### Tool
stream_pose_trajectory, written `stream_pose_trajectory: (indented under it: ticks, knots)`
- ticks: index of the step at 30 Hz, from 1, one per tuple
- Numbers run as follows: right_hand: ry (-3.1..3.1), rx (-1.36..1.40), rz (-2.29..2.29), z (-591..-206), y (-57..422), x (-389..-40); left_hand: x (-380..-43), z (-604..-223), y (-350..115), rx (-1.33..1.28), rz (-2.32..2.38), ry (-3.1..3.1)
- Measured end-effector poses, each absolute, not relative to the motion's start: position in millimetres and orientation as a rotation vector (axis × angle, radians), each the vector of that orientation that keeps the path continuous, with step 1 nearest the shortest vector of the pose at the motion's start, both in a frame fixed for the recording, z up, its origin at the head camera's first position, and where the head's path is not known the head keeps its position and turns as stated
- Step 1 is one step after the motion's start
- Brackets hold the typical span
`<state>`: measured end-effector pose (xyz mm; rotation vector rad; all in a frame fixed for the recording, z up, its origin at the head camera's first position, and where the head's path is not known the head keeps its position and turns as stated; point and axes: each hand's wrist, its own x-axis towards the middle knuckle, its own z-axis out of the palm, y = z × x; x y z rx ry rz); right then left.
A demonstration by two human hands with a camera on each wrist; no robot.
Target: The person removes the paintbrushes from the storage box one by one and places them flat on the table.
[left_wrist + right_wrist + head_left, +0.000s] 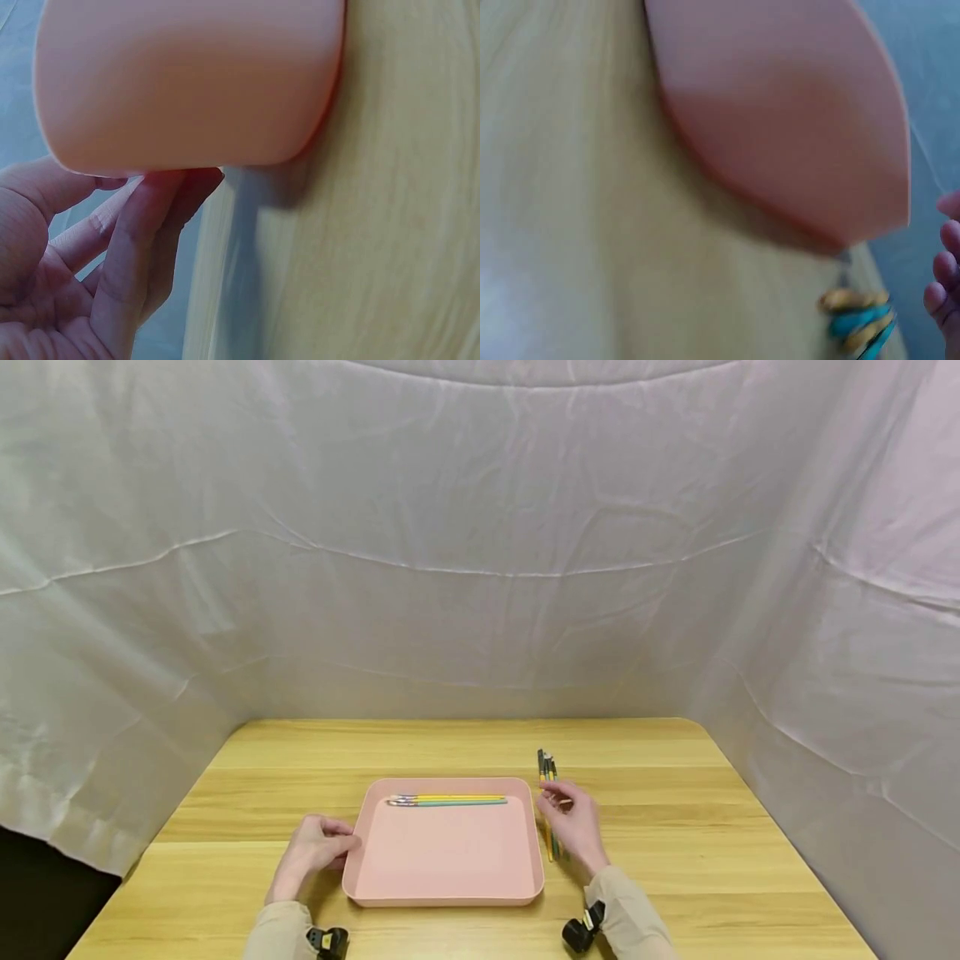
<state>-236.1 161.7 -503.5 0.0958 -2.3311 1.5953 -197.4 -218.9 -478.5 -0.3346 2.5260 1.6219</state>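
A shallow pink tray (450,864) lies on the wooden table, with yellow and teal paintbrushes (450,801) side by side near its far wall. At the tray's left side, my left hand (313,852) holds the rim, thumb and fingers at the edge in the left wrist view. My right hand (576,827) hovers above several paintbrushes (551,843) lying right of the tray and hides their middles. In the right wrist view, the orange and teal handle ends (859,319) are blurred, and the fingertips (945,268) stand apart from them, holding nothing.
The wooden table (675,827) extends around the tray. Grey cloth (480,635) hangs behind the table and along both sides. Each wrist carries a small black camera, such as the right one (581,931).
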Motion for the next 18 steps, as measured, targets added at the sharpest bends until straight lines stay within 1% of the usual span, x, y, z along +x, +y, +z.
stream_pose_trajectory:
  ticks: [7,13,18]
  knots:
    - [-2.501,0.460,1.440,-482.1,142.2,-239.7,-196.9,-478.7,-219.6,-0.326,1.636,2.515]
    - [-2.716,0.795,1.366,-470.4,125.0,-249.7,-197.0,-478.4,-219.8,-0.325,1.633,2.519]
    - [-2.873,0.911,1.271,-464.7,109.5,-258.1,-197.3,-479.1,-219.2,-0.331,1.645,2.514]
